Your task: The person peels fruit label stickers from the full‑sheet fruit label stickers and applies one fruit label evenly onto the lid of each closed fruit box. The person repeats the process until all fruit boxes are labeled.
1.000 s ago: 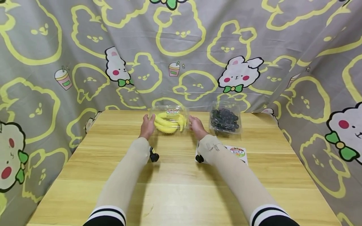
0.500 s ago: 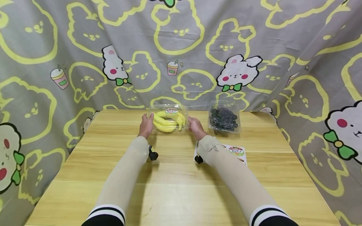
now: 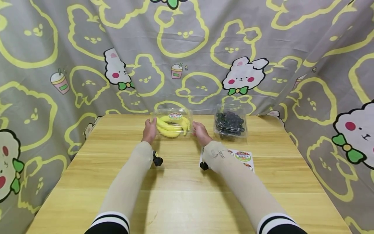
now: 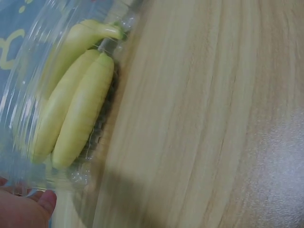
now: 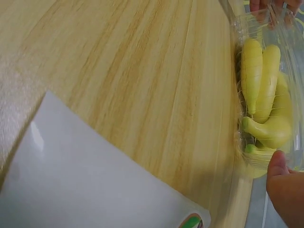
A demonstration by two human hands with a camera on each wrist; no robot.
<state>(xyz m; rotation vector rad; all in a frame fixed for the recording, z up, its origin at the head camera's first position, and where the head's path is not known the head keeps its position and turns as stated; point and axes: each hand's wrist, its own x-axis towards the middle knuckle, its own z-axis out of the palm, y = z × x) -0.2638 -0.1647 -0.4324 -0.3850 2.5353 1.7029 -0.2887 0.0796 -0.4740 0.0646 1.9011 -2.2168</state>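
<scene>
A clear plastic fruit box (image 3: 159,112) with yellow bananas (image 3: 169,131) inside sits near the table's back edge. An oval printed sticker (image 3: 175,116) is on its lid. My left hand (image 3: 150,131) holds the box's left end, and my right hand (image 3: 201,132) holds the right end. In the left wrist view, the thumb (image 4: 47,202) lies against the box's end wall. The right wrist view has the other thumb (image 5: 277,164) at the opposite end, near the banana stems. Most of the fingers behind the box are hidden.
Right of the bananas stands another clear box (image 3: 245,131) of dark grapes (image 3: 229,123). A white sticker sheet (image 3: 248,157) lies on the wooden table (image 3: 181,201), partly under my right forearm. A patterned grey curtain (image 3: 198,48) hangs behind the table and at its sides.
The whole head view shifts slightly left. Both hands stay at the ends of the banana box, which keeps its place on the table.
</scene>
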